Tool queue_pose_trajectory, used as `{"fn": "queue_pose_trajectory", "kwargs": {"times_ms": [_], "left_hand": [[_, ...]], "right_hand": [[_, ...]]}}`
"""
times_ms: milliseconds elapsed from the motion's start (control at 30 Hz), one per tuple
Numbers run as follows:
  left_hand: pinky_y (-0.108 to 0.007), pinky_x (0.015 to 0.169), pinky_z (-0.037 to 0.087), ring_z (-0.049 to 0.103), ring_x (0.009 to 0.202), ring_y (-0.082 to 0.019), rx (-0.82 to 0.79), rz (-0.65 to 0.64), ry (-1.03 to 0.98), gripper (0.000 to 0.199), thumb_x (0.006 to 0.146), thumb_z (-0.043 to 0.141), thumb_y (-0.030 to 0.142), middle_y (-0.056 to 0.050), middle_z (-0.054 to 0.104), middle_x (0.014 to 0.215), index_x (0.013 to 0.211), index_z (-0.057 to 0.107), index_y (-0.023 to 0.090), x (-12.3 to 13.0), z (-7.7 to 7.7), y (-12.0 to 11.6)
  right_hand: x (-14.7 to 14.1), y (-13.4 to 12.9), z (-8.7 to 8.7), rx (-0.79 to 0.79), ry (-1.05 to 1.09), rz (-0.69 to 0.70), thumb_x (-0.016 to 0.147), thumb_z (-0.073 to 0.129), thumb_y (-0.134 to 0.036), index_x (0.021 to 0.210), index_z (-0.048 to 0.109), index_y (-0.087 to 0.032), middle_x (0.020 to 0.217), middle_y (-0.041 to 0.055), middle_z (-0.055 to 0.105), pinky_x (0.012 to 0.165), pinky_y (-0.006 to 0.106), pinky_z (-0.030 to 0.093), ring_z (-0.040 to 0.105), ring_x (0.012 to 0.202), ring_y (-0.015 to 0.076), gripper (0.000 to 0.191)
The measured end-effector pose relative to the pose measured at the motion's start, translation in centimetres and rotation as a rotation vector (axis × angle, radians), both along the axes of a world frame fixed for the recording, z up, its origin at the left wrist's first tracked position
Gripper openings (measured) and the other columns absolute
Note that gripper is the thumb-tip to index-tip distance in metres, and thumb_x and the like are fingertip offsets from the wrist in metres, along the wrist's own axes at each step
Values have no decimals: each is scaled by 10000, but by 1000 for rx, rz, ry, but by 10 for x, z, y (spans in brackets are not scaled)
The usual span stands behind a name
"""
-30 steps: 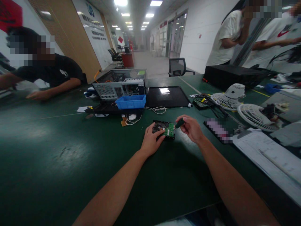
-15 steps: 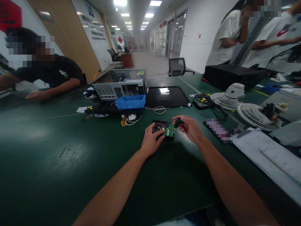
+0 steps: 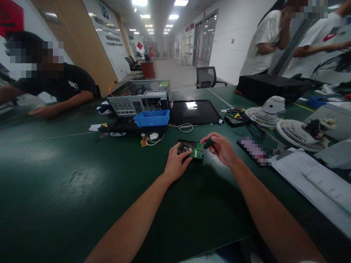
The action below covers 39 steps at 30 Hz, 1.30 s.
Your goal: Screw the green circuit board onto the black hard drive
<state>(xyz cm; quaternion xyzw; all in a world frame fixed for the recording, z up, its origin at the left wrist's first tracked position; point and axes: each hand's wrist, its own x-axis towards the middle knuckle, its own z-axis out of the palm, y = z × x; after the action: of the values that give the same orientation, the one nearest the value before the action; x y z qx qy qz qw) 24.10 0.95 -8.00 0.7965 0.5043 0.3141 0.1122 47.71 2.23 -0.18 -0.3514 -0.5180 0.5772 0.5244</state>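
A black hard drive with a green circuit board [image 3: 196, 149] lies on the dark green table [image 3: 109, 182]. My left hand [image 3: 177, 162] grips its left and near sides, with the thumb and a finger on its upper face. At the drive's right end, my right hand [image 3: 219, 148] has its fingers bent round a small dark object [image 3: 208, 143], too small to name. The index fingertip is close to the edge of the board.
Behind the drive are a blue bin [image 3: 152, 118], an open computer case [image 3: 139, 98] and a dark flat panel [image 3: 194, 112]. Rightward lie a phone [image 3: 253, 151], papers [image 3: 315, 182], white fan parts [image 3: 298, 135] and a black box [image 3: 274, 87]. A person [image 3: 68, 84] sits at left; others stand at right.
My right hand's index finger has shifted very slightly left and up beside the drive. My left hand and the drive look unmoved.
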Motion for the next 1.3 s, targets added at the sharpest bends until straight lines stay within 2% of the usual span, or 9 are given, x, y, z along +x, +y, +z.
{"fn": "queue_pose_trajectory", "kwargs": {"times_ms": [200,433,600,833,967,1133,1300], "left_hand": [[-572,1180,353,301,1485,-349,-26,8,6,328,955,656,399,-51,310,1614,1277,714,378,0,4,-2],[-584,1168,366,310,1479,-358,-19,5,2,329,948,669,397,-49,313,1621,1273,717,380,0,1,0],[-593,1169,362,319,1475,-358,-26,10,-8,333,936,689,397,-47,325,1620,1266,722,375,0,2,-1],[-555,1186,355,315,1477,-346,-25,9,-14,321,944,678,391,-54,323,1613,1261,727,370,1,3,-2],[-566,1186,353,307,1479,-346,-27,4,-6,326,953,662,388,-45,312,1613,1273,719,366,1,5,-2],[-574,1181,358,317,1472,-347,-37,7,-2,331,952,661,397,-38,318,1612,1276,716,369,0,7,-3],[-581,1178,356,308,1479,-350,-48,5,4,328,959,647,410,-43,315,1615,1277,715,371,0,8,-4]], "right_hand": [[0,-2,2,-1,-30,23,917,597,-388,1083,709,-194,977,88,754,436,230,265,451,531,89,278],[-4,-3,4,-33,-18,-17,868,693,-452,963,708,-218,965,52,736,410,217,252,472,511,76,252],[-5,-3,3,-42,4,-14,884,665,-507,987,694,-223,959,55,728,414,223,253,472,515,87,304],[-4,-1,2,-6,10,-79,885,680,-450,961,709,-212,912,48,713,428,217,206,419,524,74,251],[-2,1,0,23,-2,-109,887,666,-442,1036,748,-216,926,45,686,433,227,219,416,548,78,282],[-1,2,-2,19,-30,-114,874,653,-464,994,767,-209,875,41,662,431,247,222,417,540,91,304],[-1,2,-1,-7,14,-97,905,579,-490,968,751,-200,959,66,704,442,254,230,430,540,95,343]]}}
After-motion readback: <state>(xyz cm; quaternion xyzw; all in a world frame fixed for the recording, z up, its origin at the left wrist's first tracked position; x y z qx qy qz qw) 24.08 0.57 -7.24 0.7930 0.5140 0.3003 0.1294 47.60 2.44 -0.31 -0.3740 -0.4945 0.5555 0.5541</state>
